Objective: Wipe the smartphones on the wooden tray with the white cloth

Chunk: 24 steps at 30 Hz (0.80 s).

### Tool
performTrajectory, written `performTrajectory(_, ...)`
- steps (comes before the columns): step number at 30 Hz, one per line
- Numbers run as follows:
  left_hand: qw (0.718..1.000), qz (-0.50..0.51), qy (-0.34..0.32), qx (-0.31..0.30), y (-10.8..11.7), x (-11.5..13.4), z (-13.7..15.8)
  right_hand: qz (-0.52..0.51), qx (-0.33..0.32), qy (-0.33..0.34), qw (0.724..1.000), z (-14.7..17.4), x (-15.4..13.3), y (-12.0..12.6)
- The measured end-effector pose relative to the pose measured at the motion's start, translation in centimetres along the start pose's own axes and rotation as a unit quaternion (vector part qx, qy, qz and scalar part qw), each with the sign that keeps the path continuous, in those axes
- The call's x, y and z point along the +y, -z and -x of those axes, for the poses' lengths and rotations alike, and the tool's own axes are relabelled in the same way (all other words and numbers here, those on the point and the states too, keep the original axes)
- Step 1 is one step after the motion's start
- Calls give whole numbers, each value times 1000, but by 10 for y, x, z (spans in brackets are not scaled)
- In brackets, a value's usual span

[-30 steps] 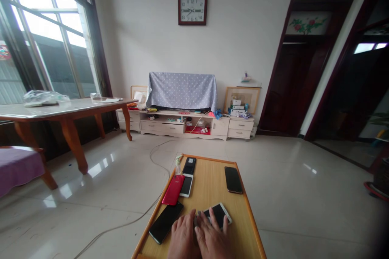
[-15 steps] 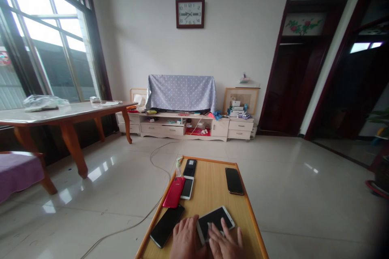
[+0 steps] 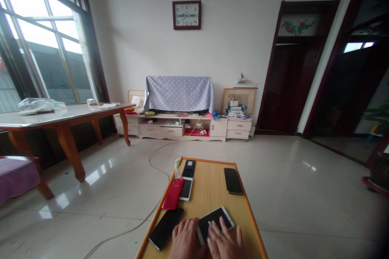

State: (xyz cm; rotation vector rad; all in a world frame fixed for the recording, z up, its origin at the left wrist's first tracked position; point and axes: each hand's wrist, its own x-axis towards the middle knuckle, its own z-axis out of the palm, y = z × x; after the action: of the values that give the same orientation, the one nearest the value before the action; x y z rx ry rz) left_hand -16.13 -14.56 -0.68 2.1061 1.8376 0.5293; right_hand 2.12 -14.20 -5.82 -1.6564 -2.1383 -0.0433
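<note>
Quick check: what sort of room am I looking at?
Probably a home's living room: a low cabinet has a dotted cloth draped over something on top, a clock hangs above, and a wooden table stands by the window.

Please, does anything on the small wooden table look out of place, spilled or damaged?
I see nothing spilled or damaged. Only the red phone looks slightly untidy: it seems to partly overlap the white-framed phone beside it.

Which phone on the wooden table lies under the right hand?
The white-framed, black-screened phone, the only one with the right hand over it; the other white-framed phone lies beside the red phone.
</note>
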Motion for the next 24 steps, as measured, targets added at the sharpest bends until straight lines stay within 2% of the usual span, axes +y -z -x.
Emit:
performTrajectory(2, 1000, -3, 5, 0, 2, 2, 0, 5, -42, -40, 998, -7, 10, 20)
performTrajectory(5, 1000, -6, 8, -2, 5, 5, 0, 20, -59, -78, 995, -16, 23, 41)
performTrajectory(7, 1000, -8, 11, -6, 6, 7, 1, 24, -54, -65, 996, -15, 22, 38)
performTrajectory(11, 1000, -8, 20, -9, 6, 6, 0, 7, -44, 3, 999, -3, 3, 4)
performTrajectory(13, 1000, -8, 18, -13, 6, 6, -1, 8, -31, 1, 999, 0, 0, -3)
performTrajectory(20, 1000, -10, 14, -5, 6, 7, 1, 29, -47, -75, 996, -19, 33, 36)
performTrajectory(24, 1000, 0, 17, 0, 0, 3, -1, 9, -66, -26, 997, -13, 19, 20)
